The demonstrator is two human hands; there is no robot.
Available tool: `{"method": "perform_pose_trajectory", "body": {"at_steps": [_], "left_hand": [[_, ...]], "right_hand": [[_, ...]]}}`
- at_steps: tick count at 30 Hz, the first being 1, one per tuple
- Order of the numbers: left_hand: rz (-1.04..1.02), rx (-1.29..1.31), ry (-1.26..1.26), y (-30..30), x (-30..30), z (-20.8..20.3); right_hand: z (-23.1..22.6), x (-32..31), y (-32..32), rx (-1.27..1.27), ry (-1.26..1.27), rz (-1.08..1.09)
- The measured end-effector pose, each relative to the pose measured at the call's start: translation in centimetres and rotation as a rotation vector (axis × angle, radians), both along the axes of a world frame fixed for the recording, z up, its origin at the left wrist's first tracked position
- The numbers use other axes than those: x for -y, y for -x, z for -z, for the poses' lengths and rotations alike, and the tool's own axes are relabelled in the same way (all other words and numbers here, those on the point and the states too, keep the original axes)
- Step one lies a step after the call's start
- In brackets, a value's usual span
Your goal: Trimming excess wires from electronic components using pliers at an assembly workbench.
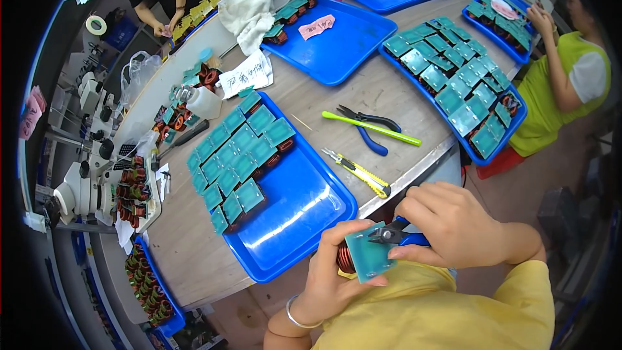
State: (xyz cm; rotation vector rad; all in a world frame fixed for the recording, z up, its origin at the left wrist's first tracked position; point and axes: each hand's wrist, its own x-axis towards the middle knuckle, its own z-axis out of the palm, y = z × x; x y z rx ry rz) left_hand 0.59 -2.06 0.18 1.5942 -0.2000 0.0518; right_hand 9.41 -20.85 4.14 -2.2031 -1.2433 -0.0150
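In my left hand [334, 272] is a wire-wound coil on a square teal circuit board [364, 256], its board face turned up and its red-brown winding underneath. My right hand [447, 223] is closed round blue-handled side cutters [387, 233], whose jaws rest at the board's upper part, by the pins. Whether the jaws have closed on a pin I cannot tell. Just beyond my hands stands a blue tray [285, 246], filled on its far left side with rows of similar coil boards [240, 149].
On the table lie a yellow utility knife [357, 172], a green pen [372, 128] and blue-black pliers [369, 123]. Another full tray of coil boards [453, 78] stands right. A blue tray [337, 39] sits beyond. Two people work nearby, one in a green vest [551, 91].
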Motion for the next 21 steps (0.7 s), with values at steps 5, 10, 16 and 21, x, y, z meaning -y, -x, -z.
{"method": "perform_pose_trajectory", "body": {"at_steps": [5, 10, 16, 21], "left_hand": [[0.016, 0.164, -0.192, -0.33, 0.20, 0.31], [0.029, 0.163, -0.139, -0.05, 0.23, 0.29], [0.055, 0.229, -0.230, -0.28, 0.36, -0.21], [0.053, 0.238, -0.259, -0.08, 0.49, 0.28]], "right_hand": [[-0.47, 0.21, 0.23, 0.025, 0.052, 0.022], [-0.76, 0.39, 0.36, 0.030, 0.081, 0.012], [-1.09, 0.51, 0.61, 0.067, 0.137, 0.018], [-0.98, 0.49, 0.73, 0.061, 0.209, 0.021]]}}
